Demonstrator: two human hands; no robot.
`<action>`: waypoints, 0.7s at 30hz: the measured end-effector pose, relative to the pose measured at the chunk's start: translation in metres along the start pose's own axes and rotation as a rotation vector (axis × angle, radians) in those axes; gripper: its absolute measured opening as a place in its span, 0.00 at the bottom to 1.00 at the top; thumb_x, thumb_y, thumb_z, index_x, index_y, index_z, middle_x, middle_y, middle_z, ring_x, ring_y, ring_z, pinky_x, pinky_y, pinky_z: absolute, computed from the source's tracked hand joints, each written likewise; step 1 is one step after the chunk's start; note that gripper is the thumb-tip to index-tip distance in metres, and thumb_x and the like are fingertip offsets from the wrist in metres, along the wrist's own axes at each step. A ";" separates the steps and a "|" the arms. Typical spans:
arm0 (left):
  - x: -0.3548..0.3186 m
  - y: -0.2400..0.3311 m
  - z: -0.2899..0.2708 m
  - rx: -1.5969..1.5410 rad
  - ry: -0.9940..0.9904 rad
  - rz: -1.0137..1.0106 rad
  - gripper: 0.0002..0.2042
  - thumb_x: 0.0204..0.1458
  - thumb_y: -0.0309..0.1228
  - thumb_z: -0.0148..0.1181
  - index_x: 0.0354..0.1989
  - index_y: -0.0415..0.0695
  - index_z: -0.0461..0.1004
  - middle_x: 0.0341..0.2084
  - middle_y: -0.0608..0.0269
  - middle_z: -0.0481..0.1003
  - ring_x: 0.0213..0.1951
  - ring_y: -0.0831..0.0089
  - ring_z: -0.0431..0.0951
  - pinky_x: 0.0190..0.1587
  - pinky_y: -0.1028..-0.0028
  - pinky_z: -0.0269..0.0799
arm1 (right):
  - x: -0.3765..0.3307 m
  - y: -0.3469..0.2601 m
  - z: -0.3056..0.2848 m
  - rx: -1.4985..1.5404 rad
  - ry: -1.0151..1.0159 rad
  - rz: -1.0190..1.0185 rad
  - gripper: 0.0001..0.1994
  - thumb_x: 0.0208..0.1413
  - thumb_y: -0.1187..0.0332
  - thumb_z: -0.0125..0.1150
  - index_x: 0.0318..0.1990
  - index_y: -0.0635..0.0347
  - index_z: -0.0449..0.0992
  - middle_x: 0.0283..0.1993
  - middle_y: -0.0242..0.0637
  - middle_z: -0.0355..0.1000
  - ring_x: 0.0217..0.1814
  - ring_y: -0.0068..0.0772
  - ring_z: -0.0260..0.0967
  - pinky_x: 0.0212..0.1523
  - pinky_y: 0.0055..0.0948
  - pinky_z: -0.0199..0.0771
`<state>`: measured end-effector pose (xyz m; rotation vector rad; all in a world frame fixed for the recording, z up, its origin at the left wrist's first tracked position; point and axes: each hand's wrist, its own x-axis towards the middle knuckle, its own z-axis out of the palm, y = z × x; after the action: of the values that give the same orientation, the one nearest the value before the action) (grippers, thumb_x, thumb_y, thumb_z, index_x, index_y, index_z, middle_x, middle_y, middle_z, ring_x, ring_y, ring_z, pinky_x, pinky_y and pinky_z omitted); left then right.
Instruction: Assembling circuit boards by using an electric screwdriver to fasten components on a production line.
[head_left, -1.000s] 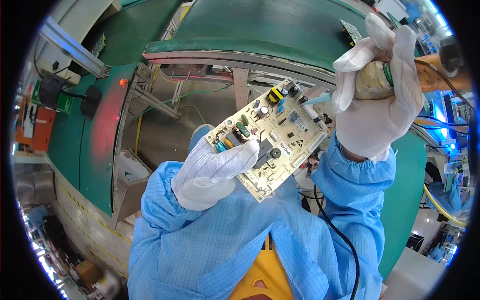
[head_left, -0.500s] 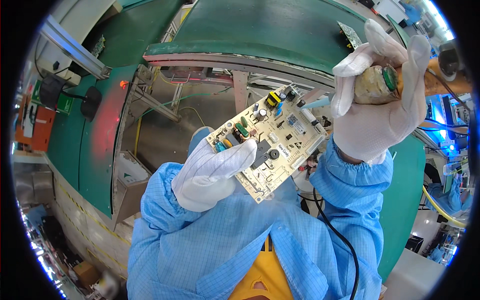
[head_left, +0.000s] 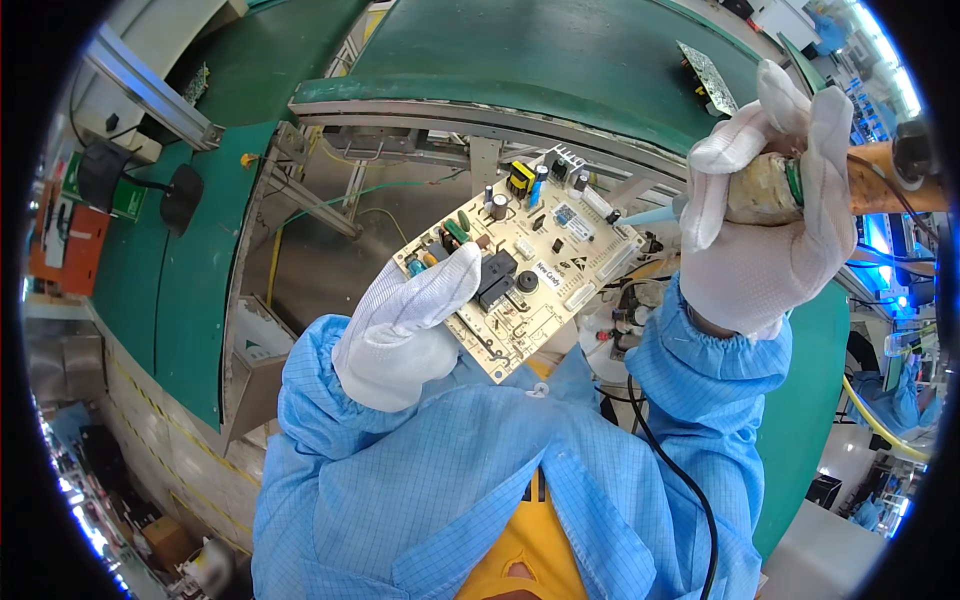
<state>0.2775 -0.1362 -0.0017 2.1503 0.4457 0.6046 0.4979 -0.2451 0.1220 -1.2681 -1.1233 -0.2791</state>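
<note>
My left hand [head_left: 405,325], in a white glove, grips a cream circuit board [head_left: 545,275] by its left edge, thumb on top and fingers beneath. The board is tilted in front of my chest; black, green, yellow and blue parts stand on its face. To the right, my raised right hand [head_left: 750,215], gloved too, curls round a tape-wrapped tool grip [head_left: 762,190] with a green patch at its end. A narrow pale-blue tip [head_left: 655,215] points from this hand toward the board's right edge. Most of the tool is hidden by the fingers, so its kind is unclear.
A green conveyor [head_left: 540,50] runs across the far side, bearing another board [head_left: 708,78] at its right. A tan cylinder [head_left: 895,190] lies right of my right hand. A black cable [head_left: 685,475] hangs over my right sleeve. A carton [head_left: 262,365] stands at left.
The circuit board and my left hand have moved slightly left and away from me. My right hand has shifted a little right and nearer. The red glow on the left table has gone.
</note>
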 end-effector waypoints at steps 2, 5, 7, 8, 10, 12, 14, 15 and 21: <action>0.001 0.000 0.001 0.184 0.004 0.096 0.18 0.55 0.25 0.60 0.54 0.36 0.69 0.44 0.60 0.77 0.45 0.72 0.79 0.48 0.76 0.77 | -0.001 -0.003 0.001 -0.055 0.017 0.061 0.23 0.65 0.66 0.31 0.56 0.71 0.70 0.34 0.50 0.73 0.21 0.31 0.71 0.17 0.25 0.75; 0.008 0.012 0.000 -1.050 0.089 -0.701 0.22 0.48 0.21 0.63 0.54 0.35 0.69 0.48 0.58 0.75 0.47 0.70 0.79 0.50 0.76 0.76 | 0.000 0.010 0.002 0.477 -0.051 0.045 0.23 0.65 0.66 0.31 0.56 0.71 0.70 0.34 0.50 0.73 0.20 0.30 0.70 0.17 0.24 0.74; 0.008 0.009 0.001 -0.928 0.078 -0.613 0.23 0.47 0.20 0.63 0.54 0.35 0.69 0.48 0.58 0.75 0.47 0.70 0.79 0.50 0.76 0.76 | 0.000 0.012 0.002 0.742 -0.085 0.036 0.23 0.65 0.65 0.31 0.56 0.71 0.70 0.33 0.51 0.73 0.20 0.30 0.70 0.17 0.24 0.74; 0.007 0.007 0.001 -0.806 0.066 -0.525 0.23 0.46 0.20 0.64 0.54 0.35 0.70 0.48 0.58 0.76 0.47 0.69 0.79 0.50 0.75 0.76 | 0.000 0.012 0.002 0.654 -0.071 0.043 0.23 0.65 0.64 0.31 0.55 0.71 0.70 0.33 0.50 0.73 0.20 0.30 0.70 0.17 0.24 0.74; 0.005 -0.001 0.001 -0.560 0.044 -0.353 0.24 0.44 0.19 0.64 0.54 0.36 0.70 0.48 0.57 0.76 0.46 0.68 0.79 0.50 0.75 0.76 | 0.001 0.011 0.003 0.480 -0.043 0.057 0.24 0.64 0.63 0.32 0.55 0.71 0.70 0.31 0.50 0.73 0.19 0.29 0.69 0.16 0.24 0.73; 0.002 -0.009 0.001 -0.314 0.021 -0.181 0.26 0.42 0.18 0.65 0.54 0.36 0.70 0.48 0.57 0.76 0.46 0.67 0.79 0.50 0.74 0.76 | 0.002 0.009 0.002 0.305 -0.014 0.072 0.24 0.64 0.61 0.34 0.54 0.71 0.70 0.30 0.50 0.73 0.19 0.29 0.69 0.16 0.23 0.73; -0.001 -0.016 0.000 -0.068 -0.003 -0.010 0.27 0.41 0.17 0.66 0.54 0.36 0.70 0.48 0.56 0.76 0.46 0.66 0.79 0.50 0.73 0.76 | 0.005 0.004 0.002 0.129 0.012 0.085 0.25 0.64 0.59 0.35 0.54 0.71 0.71 0.29 0.49 0.73 0.18 0.28 0.69 0.16 0.23 0.72; -0.001 -0.018 0.000 0.055 -0.014 0.076 0.27 0.40 0.17 0.66 0.54 0.36 0.70 0.48 0.56 0.76 0.46 0.66 0.79 0.49 0.73 0.76 | 0.006 0.005 0.003 0.129 0.011 0.085 0.25 0.64 0.59 0.35 0.54 0.71 0.71 0.29 0.49 0.73 0.18 0.28 0.69 0.16 0.23 0.72; 0.003 -0.007 -0.006 0.378 0.021 0.309 0.29 0.38 0.13 0.63 0.55 0.36 0.71 0.49 0.53 0.76 0.46 0.65 0.79 0.50 0.71 0.76 | 0.008 0.014 0.005 0.440 0.013 0.104 0.23 0.64 0.59 0.36 0.51 0.70 0.72 0.29 0.50 0.73 0.15 0.28 0.65 0.14 0.23 0.68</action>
<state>0.2760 -0.1264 -0.0029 2.6031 0.2525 0.7619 0.5089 -0.2335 0.1190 -0.9268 -1.0335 0.0393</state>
